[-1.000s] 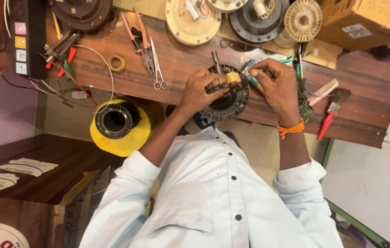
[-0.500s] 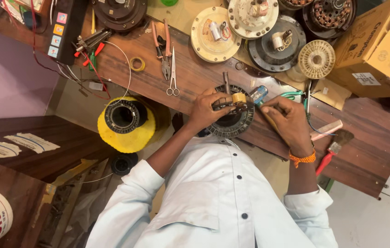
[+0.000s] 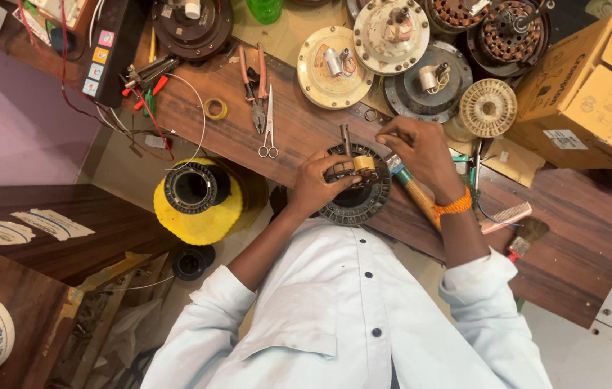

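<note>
**Both hands on a round motor stator at the worktop's near edge**

From the head camera I look straight down on a person in a white shirt bent over a wooden worktop (image 3: 299,137). The round dark stator (image 3: 355,196) lies at the near edge of the worktop, right in front of the person.

My left hand (image 3: 315,186) rests on the stator's left side, fingers curled and closed over a small dark block with a yellow piece (image 3: 353,169) on its top face. My right hand (image 3: 421,148) is just beyond the stator's right side, fingers pinched together at the far rim; I cannot tell what they pinch. A wooden-handled tool with a teal collar (image 3: 412,189) lies slanted beneath that wrist, which wears an orange band.

Left of the stator lie scissors (image 3: 268,126) and red-handled pliers (image 3: 254,97), with a roll of yellow tape (image 3: 214,109) further left. Off the worktop's near-left edge sits a yellow winding with a black core (image 3: 194,194). Along the far side are several opened fan motor parts (image 3: 335,66). A cardboard box (image 3: 594,94) stands at the far right, and a pink comb (image 3: 507,216) lies to the right near a small brush (image 3: 525,236).
</note>
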The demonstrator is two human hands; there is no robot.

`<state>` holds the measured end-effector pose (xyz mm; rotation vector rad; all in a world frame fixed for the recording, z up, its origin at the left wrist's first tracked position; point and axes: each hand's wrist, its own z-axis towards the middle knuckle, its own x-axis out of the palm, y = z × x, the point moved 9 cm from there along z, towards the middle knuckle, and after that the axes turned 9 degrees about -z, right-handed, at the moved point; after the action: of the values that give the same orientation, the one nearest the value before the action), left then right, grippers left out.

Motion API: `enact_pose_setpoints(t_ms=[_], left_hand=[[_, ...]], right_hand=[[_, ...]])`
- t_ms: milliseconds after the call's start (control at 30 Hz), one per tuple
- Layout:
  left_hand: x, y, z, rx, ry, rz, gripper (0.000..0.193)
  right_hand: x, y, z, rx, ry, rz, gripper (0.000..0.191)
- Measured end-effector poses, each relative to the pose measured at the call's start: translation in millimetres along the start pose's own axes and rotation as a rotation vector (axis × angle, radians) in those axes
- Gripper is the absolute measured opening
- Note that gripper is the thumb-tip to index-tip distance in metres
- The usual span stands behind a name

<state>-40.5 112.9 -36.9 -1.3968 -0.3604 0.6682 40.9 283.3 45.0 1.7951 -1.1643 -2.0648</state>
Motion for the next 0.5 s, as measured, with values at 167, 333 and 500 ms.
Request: enact_pose_setpoints(t_ms=[167, 333, 500], left_hand=[[10.9, 2.6, 3.9, -0.183, 0.075, -0.428, 0.082], [18.2, 6.1, 6.9, -0.534, 0.226, -1.009, 0.111], [26.1, -1.9, 17.2, -0.284, 0.379, -0.747, 0.098]], right_hand=[[36.5, 11.0, 37.7, -0.054, 0.204, -0.143, 0.014], [27.2, 31.6, 47.0, -0.044, 0.230, -0.267, 0.014], [1.4, 54.2, -7.7, 0.008, 0.062, -0.164, 0.012]])
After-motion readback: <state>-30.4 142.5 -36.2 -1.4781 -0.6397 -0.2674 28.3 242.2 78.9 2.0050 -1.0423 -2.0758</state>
